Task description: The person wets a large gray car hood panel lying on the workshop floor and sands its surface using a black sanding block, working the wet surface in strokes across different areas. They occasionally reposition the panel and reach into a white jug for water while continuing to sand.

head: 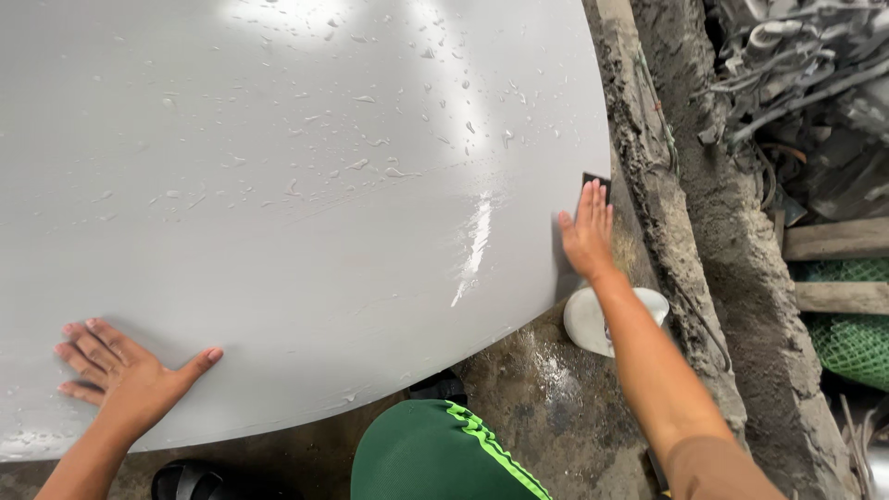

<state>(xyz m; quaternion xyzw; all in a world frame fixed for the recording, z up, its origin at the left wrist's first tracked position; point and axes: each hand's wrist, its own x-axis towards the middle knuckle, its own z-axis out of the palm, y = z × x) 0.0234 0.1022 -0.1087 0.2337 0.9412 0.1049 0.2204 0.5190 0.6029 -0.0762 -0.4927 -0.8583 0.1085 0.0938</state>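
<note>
A large, smooth, wet grey panel (278, 185) fills most of the view, with water drops across its upper part. My left hand (125, 370) lies flat on its lower left edge, fingers spread. My right hand (587, 233) presses flat against the panel's right edge, with a small dark flat pad (593, 181) under the fingertips. The panel's rim hides part of that pad.
A white bowl (585, 324) sits on the wet concrete floor under my right forearm. A rough concrete curb (667, 185) runs along the right. Scrap metal strips (806, 83), wooden boards (833, 241) and green mesh (847, 343) lie beyond it. My green-clad knee (435, 458) is below.
</note>
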